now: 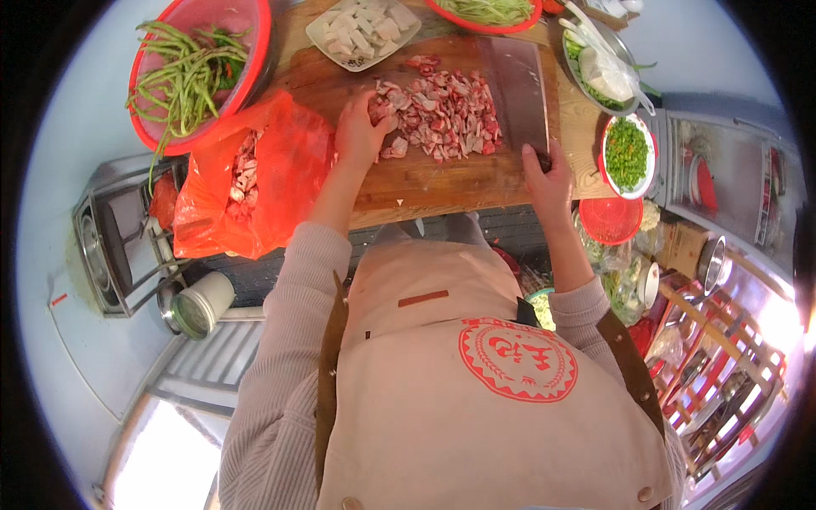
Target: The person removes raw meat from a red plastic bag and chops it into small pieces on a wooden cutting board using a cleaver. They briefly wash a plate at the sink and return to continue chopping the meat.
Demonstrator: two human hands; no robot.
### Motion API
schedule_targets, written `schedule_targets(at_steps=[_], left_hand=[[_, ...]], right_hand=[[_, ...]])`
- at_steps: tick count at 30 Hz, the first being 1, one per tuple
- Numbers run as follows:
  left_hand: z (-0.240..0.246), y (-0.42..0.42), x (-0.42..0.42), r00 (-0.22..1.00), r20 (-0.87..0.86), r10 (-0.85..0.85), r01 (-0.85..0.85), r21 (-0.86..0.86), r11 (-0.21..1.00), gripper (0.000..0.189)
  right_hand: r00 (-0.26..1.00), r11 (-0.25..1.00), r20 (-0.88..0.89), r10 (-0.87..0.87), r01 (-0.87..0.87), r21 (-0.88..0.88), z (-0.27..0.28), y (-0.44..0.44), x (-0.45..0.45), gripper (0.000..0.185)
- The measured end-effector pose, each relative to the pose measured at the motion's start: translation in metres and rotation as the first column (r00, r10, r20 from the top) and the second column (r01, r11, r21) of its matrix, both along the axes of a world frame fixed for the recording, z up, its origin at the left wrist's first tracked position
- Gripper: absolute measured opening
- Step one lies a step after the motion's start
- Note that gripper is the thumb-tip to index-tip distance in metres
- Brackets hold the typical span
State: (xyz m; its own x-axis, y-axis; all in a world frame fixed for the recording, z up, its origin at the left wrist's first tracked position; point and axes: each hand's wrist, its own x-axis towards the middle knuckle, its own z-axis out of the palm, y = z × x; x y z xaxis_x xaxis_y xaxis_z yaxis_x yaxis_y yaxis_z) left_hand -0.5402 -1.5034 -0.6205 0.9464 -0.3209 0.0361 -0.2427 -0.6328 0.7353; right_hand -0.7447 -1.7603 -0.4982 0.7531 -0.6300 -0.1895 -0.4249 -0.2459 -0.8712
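Observation:
A heap of chopped raw meat (pixel 446 115) lies on the wooden cutting board (pixel 433 185) in front of me. My left hand (pixel 358 131) is at the heap's left edge, its thumb and fingers curled around some of the pieces. On the right, my right hand (pixel 549 182) grips the dark handle of a cleaver (pixel 519 89). Its broad blade lies nearly flat over the board's right side, beside the heap. Close by my left forearm, an open red plastic bag (pixel 287 166) holds more cut meat (pixel 245 172).
Green beans (pixel 178 83) overhang a red-rimmed basin (pixel 264 38) at the left. A plate (pixel 354 62) of pale cut blocks stands behind the board. To the right are a steel bowl (pixel 628 51) with greens and a plastic bag, and a bowl of chopped green vegetables (pixel 626 156).

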Motion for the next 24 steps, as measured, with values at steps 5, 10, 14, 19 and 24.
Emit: schedule_targets(at_steps=[5,10,14,19,24], left_hand=[[0.006,-0.025,0.036,0.926,0.129,-0.356,0.31,0.279,0.909,0.042],[0.012,-0.013,0.032,0.926,-0.125,-0.355,0.376,0.259,0.89,0.032],[0.013,0.004,-0.037,0.969,0.078,-0.233,0.225,0.098,0.969,0.03],[0.013,0.016,-0.073,0.949,0.238,-0.209,0.203,0.049,0.978,0.044],[0.007,0.023,-0.05,0.977,0.212,-0.034,0.024,0.047,0.999,0.049]], right_hand=[[0.998,0.979,-0.034,0.062,-0.054,0.196,0.008,0.014,0.003,0.028],[0.992,0.971,-0.071,0.1,-0.082,0.223,-0.003,0.021,-0.003,0.029],[0.99,0.972,-0.037,0.139,-0.129,0.196,-0.013,0.03,0.003,0.034],[0.941,0.944,-0.095,0.326,-0.32,0.077,-0.02,0.036,0.009,0.038],[0.844,0.847,-0.205,0.495,-0.522,-0.102,-0.024,0.056,0.013,0.034]])
